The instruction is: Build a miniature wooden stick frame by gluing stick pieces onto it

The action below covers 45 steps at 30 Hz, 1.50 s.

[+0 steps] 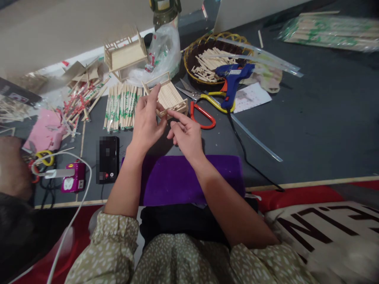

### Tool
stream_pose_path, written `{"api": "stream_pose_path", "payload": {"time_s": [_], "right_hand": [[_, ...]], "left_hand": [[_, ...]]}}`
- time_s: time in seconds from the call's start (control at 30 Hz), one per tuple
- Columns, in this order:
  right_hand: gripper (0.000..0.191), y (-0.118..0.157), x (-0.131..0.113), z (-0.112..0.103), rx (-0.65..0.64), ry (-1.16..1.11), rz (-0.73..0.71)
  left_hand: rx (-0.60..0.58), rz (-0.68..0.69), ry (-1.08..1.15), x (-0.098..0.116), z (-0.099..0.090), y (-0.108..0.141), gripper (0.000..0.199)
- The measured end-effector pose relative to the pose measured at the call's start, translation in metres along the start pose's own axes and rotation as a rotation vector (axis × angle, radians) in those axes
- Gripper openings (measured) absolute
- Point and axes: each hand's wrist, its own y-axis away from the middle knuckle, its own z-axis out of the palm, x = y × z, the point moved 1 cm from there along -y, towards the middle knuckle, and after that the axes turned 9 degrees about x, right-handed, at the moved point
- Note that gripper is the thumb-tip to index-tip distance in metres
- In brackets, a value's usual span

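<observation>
A small frame of pale wooden sticks (170,96) with a slatted base and raised ends stands on the dark table in front of me. My left hand (149,118) is at its near left corner, thumb and fingers closed round the edge, the index finger pointing up along the side. At the near rail, the index fingertip of my right hand (186,136) touches or nearly touches the wood, while its other fingers curl loosely. I cannot make out anything held in the right hand.
Behind stands a larger stick model (126,57). Right of the frame lie scissors (207,100), a blue glue gun (235,81) and a basket of sticks (189,67). Wrapped chopsticks (120,108) and a phone (109,159) are left. A purple cloth (192,181) lies nearest; another person's arm (13,169) is far left.
</observation>
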Motion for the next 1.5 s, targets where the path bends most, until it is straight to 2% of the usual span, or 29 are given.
{"api": "stream_pose_path", "payload": {"time_s": [0.23,0.3,0.43,0.57,0.67,0.77,0.87,0.93,1.03,1.2,1.37,1.43,1.5], "right_hand": [[0.031,0.001,-0.006,-0.001,0.025,0.011,-0.031],[0.027,0.0,-0.01,-0.005,0.089,0.0,-0.084],[0.025,-0.006,-0.02,-0.02,0.305,-0.041,-0.199],[0.021,-0.022,-0.03,-0.047,0.576,-0.059,-0.267],[0.013,-0.043,-0.032,-0.08,0.801,-0.026,-0.346],[0.013,-0.069,-0.021,-0.119,0.887,0.227,-0.425],[0.027,-0.092,-0.001,-0.148,0.85,0.486,-0.478],[0.036,-0.103,0.012,-0.155,0.76,0.589,-0.458],[0.045,-0.114,0.023,-0.15,0.641,0.664,-0.366],[0.043,-0.129,0.019,-0.139,0.621,0.785,-0.333],[0.043,-0.132,0.012,-0.139,0.579,0.646,-0.44],[0.04,-0.12,0.003,-0.138,0.574,0.544,-0.502],[0.032,-0.099,-0.01,-0.134,0.582,0.383,-0.502]], "left_hand": [[0.026,0.0,-0.014,-0.005,0.002,0.001,0.069],[0.027,-0.003,-0.011,-0.006,0.003,0.001,0.071],[0.025,-0.002,-0.006,-0.003,0.002,0.0,0.068],[0.037,0.007,-0.037,0.001,0.0,-0.001,0.064],[0.055,0.027,-0.054,0.0,0.001,-0.001,0.066],[0.074,0.037,-0.051,-0.002,0.003,0.0,0.071],[0.091,0.035,-0.047,-0.004,0.005,0.0,0.075],[0.097,0.033,-0.044,-0.005,0.006,0.001,0.077],[0.093,0.025,-0.044,-0.006,0.006,0.001,0.08],[0.077,0.017,-0.063,-0.005,0.006,0.0,0.08],[0.049,0.002,-0.075,-0.004,0.007,0.0,0.079],[0.025,-0.012,-0.064,-0.005,0.007,0.0,0.079],[0.015,-0.021,-0.06,-0.005,0.007,0.0,0.079]]}}
